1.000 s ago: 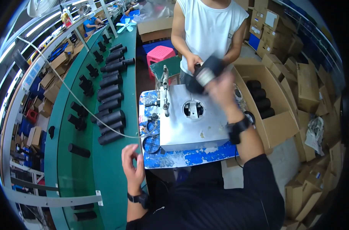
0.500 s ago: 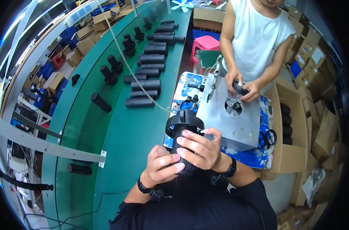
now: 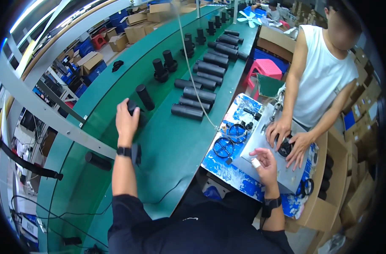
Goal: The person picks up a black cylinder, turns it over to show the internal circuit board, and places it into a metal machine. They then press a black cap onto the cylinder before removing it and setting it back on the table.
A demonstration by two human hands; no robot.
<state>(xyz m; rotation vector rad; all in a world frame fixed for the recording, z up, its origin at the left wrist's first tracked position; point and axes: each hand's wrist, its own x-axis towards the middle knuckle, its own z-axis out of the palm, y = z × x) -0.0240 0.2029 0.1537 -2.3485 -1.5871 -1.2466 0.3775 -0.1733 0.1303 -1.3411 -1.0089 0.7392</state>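
Note:
Out over the green belt, my left hand (image 3: 127,122) is closed round a black ringed tube (image 3: 134,109). The tube is mostly hidden by fingers and palm, so I cannot tell whether its base rests on the belt. Just beyond it a plain black tube (image 3: 145,97) stands on the belt. My right hand (image 3: 266,166), one finger wrapped in white tape, holds nothing. Its fingers are loosely curled and apart, above the near edge of a metal box (image 3: 248,153). Black spoked rings (image 3: 223,147) lie left of that box on the blue, paint-worn table (image 3: 216,164).
Several black tubes (image 3: 200,95) lie in a row on the green ledge; more stand in ringed bases (image 3: 161,71) on the belt. Across the table a co-worker's hands (image 3: 291,146) press a black part onto the metal box. A white metal bar (image 3: 70,127) crosses at left; a carton (image 3: 328,203) stands right.
My hands have parted. The left carried the ringed tube left to the belt; the right let go and moved right. The view has shifted, and the co-worker's part is down on the box.

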